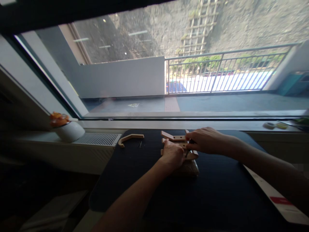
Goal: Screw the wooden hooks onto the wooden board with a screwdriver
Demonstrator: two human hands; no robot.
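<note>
On the dark table lies a wooden assembly of pale strips [179, 138] with dark holes and curved ends. My left hand [172, 154] is closed on its near left part, pressing it from above. Over its right side my right hand [202, 140] is closed around a screwdriver [191, 143]; only a bit of dark handle and a thin shaft show, pointing down at the wood. A brown wrapped block [191, 168] sits under the near side of the assembly. To the left are a loose hook-shaped wooden piece [131, 136] and several small screws [139, 144].
A white pot [69, 131] with an orange top stands on the sill at left, beside a radiator grille [94, 138]. Tape rolls [269, 125] lie on the right sill. A pale board with a red patch [272, 193] is at the table's right edge. A window runs along the back.
</note>
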